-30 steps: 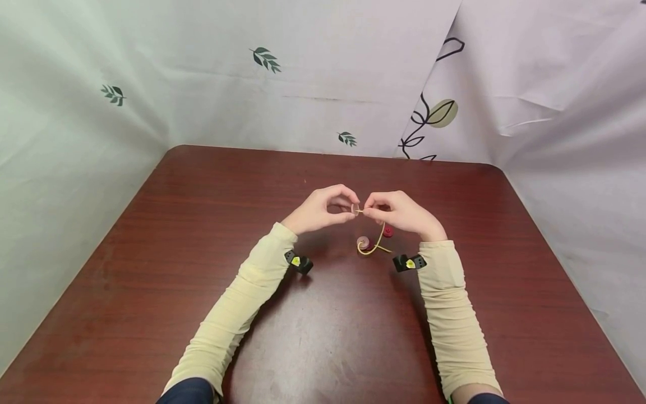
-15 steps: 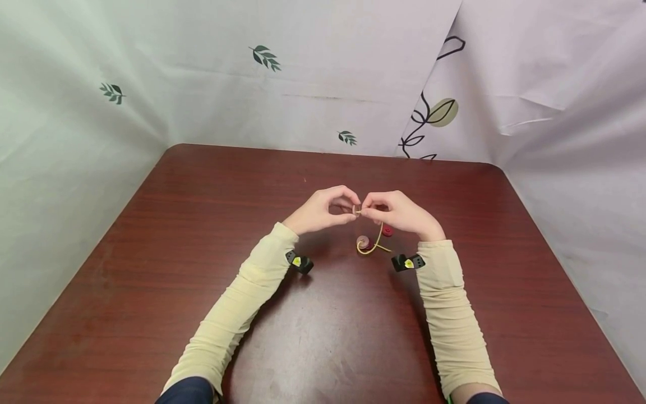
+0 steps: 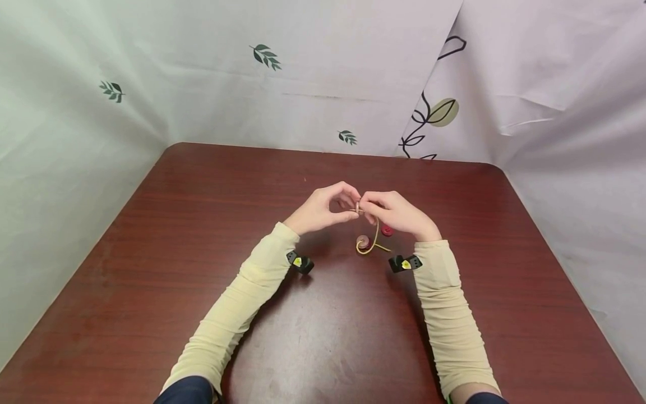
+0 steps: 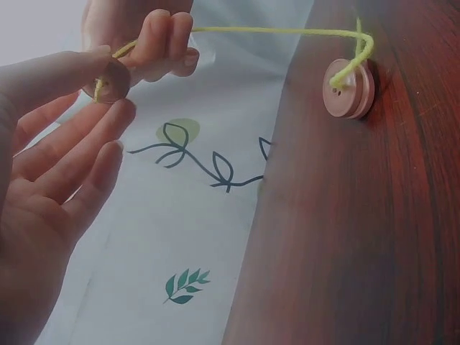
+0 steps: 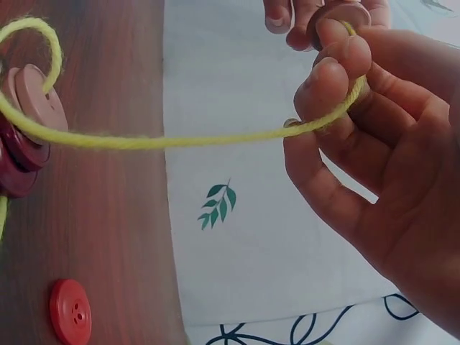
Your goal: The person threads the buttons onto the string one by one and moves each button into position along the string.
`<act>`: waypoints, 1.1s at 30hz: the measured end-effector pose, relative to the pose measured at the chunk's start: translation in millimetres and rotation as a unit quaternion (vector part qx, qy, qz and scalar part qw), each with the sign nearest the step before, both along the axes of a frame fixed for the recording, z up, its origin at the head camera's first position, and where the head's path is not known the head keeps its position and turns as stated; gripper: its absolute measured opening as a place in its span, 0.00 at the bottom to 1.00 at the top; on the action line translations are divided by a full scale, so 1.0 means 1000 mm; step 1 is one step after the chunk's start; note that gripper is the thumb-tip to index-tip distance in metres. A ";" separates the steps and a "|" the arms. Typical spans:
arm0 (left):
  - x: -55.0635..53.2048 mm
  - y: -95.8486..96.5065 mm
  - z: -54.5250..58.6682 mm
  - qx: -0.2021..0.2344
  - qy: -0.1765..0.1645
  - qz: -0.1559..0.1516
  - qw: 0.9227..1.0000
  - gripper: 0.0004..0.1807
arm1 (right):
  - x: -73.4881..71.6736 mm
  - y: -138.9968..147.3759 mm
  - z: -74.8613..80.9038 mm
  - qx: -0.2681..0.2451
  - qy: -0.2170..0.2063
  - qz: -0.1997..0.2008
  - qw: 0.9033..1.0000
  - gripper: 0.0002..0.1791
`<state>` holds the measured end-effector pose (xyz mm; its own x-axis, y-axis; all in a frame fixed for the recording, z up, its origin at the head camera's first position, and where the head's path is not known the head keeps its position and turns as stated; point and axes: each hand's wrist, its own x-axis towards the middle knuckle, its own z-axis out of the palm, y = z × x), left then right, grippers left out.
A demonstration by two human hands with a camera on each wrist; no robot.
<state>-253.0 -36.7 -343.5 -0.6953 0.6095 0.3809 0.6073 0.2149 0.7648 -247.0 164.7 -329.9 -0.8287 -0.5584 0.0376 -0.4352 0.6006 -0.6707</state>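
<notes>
Near the middle of the table, my left hand (image 3: pixel 323 211) pinches a brownish-pink button (image 4: pixel 111 80) on edge between thumb and fingers. A yellow yarn (image 5: pixel 158 142) passes through a hole in this button, and its short end shows on the left hand's side. My right hand (image 3: pixel 401 214) pinches the yarn close to the button; its fingertips almost meet the left hand's. From there the yarn hangs down to a stack of threaded buttons on the table, a pink button (image 5: pixel 42 104) on top of dark red buttons (image 5: pixel 18 169).
A loose red button (image 3: pixel 387 230) lies flat on the brown table (image 3: pixel 323 336), just right of the stack. The yarn's other end trails beside the stack. White patterned cloth (image 3: pixel 323 73) hangs behind the table and along both sides.
My right hand has shifted slightly left, up to the button. The yarn end now sticks out on the left side of the button. The buttons on the table stay put.
</notes>
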 end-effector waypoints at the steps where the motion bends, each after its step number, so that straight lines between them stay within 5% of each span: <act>1: -0.001 0.000 -0.001 0.002 0.002 0.002 1.000 0.17 | 0.002 -0.002 0.003 -0.003 -0.004 -0.002 1.000 0.11; 8: -0.001 0.002 -0.005 0.003 0.024 0.027 0.999 0.16 | 0.012 -0.008 0.016 -0.009 -0.007 -0.012 1.000 0.13; 17: -0.001 0.003 -0.006 0.032 0.067 0.021 0.997 0.07 | 0.012 -0.008 0.017 -0.015 0.010 -0.006 1.000 0.10; 25: -0.024 0.003 -0.031 0.042 0.071 0.027 0.996 0.06 | 0.012 -0.006 0.018 -0.010 0.011 -0.015 1.000 0.10; 33: -0.024 0.002 -0.027 0.022 0.084 0.032 0.996 0.04 | 0.001 0.000 0.002 -0.008 0.011 -0.026 1.000 0.12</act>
